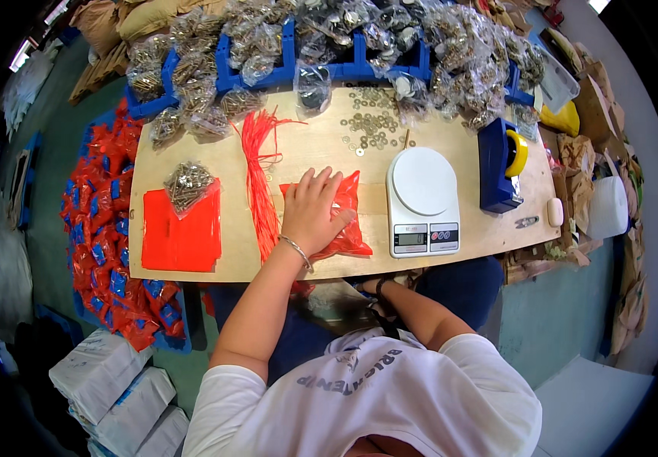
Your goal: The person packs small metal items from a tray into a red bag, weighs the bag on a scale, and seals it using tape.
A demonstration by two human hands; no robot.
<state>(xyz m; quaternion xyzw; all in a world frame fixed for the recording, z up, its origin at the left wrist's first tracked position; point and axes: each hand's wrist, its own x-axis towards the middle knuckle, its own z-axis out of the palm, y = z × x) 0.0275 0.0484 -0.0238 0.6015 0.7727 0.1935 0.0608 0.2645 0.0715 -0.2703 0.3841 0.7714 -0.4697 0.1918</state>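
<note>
My left hand (314, 207) lies palm down with its fingers stretched over a filled red plastic bag (348, 236), pressing it against the table. Below the table's front edge, my right hand (370, 286) shows only a sliver by a dark wristband; its fingers are hidden. Just left of the bag runs a bundle of red plastic strips (257, 164). A white digital scale (423, 183) with an unloaded round plate stands to the right. Flat red bags (180, 240) are stacked at the left, with a clear bag of metal hardware (189, 186) on their far edge.
Blue bins (268, 76) heaped with clear hardware bags line the table's far side. Loose washers (375, 122) lie before them. A blue tape dispenser (496, 171) and small snips (527, 222) sit at the right. Filled red bags (100, 228) pile up beside the table's left edge.
</note>
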